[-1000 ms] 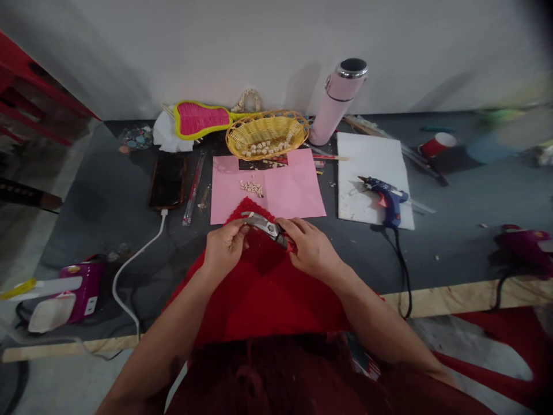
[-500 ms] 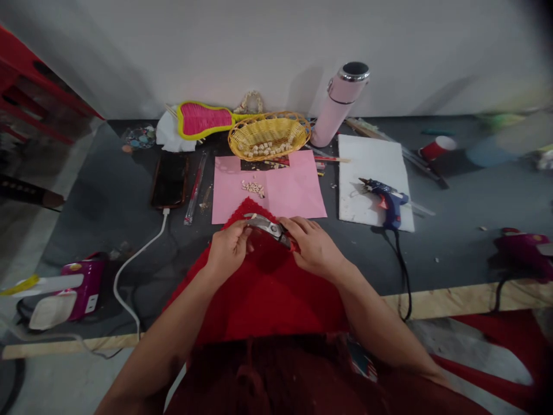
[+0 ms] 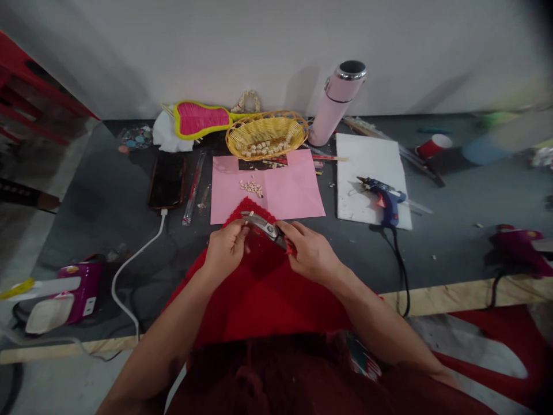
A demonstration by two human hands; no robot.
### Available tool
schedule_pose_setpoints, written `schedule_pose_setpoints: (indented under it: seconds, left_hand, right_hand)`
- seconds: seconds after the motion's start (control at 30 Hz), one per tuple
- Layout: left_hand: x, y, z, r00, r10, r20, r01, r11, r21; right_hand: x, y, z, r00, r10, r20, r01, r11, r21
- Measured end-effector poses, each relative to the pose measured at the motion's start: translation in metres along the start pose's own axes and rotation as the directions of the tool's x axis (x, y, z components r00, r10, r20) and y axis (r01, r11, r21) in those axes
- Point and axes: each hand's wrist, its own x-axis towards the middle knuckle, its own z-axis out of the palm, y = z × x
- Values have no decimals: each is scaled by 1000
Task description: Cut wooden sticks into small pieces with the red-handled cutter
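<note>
My right hand [image 3: 311, 248] is closed round the red handles of a pair of pruning shears [image 3: 263, 225], whose blades point left. My left hand [image 3: 225, 246] is closed in a pinch at the blade tips. A small pale stick [image 3: 251, 214] shows there between the blades, its other end hidden by my fingers. Both hands are above a red cloth [image 3: 276, 300] that spreads over my lap and the table edge. Just beyond, a pile of small pale pieces [image 3: 252, 188] lies on pink paper [image 3: 294, 193].
A yellow wicker basket [image 3: 242, 135] holds more pale pieces. Behind it stands a pink flask [image 3: 332, 109]. A blue glue gun [image 3: 386, 202] rests on a white board [image 3: 349, 173] at right. A phone [image 3: 167, 181] with a white cable [image 3: 129, 259] lies at left.
The shears have tilted slightly, and the pale stick shows a little more upright at the blades. Both hands keep nearly the same place; the whole view has shifted slightly.
</note>
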Motion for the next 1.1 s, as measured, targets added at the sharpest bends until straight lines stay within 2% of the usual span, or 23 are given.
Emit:
schedule_pose_setpoints:
  seconds: [0.23,0.43,0.57,0.9,1.1]
  left_hand:
    - [3,-2,2,997,-16,-74,28,988,152]
    - [3,-3,2,998,59,-18,-57,994,92]
    - [2,-3,2,996,91,4,-91,995,41]
    - [0,-7,2,1000,-5,-3,5,997,73]
    - [4,-3,2,997,-25,-66,33,993,111]
  right_hand:
    - [3,4,5,999,1,-37,-4,997,-75]
    - [5,12,-4,997,-77,12,78,993,-91]
    - [5,15,-6,996,-83,21,85,993,-77]
    - [1,-1,2,1000,18,-3,-18,999,-37]
    - [2,3,5,998,4,-55,-8,997,-74]
